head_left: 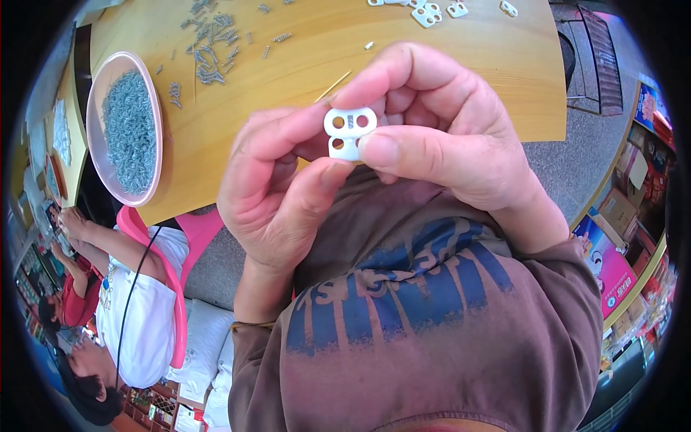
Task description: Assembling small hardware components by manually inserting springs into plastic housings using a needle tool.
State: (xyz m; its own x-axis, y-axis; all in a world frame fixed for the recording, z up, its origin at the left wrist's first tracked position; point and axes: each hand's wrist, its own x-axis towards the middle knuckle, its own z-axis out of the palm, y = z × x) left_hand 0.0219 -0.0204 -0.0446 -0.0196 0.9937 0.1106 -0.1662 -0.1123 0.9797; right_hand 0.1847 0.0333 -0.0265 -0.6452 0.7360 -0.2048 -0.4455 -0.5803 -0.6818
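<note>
Above the table's near edge, my two hands hold a small white plastic cord lock (344,150) with paired round holes. A short grey spring shows in the slot at its upper middle. My left hand (268,189) pinches its left side between thumb and fingers. From the right, my right hand (450,137) presses its thumb over the lower right hole, the fingers curled behind. Several white cord lock pieces (426,14) lie at the table's far side. Loose small metal springs (210,72) are scattered on the far left of the table.
A pink oval basin (156,119) full of small springs (131,137) stands at the table's left. A thin wooden stick (334,85) lies behind my hands. Two other people sit at the left, one on a pink chair (178,317). Shelves with boxes (620,216) line the right.
</note>
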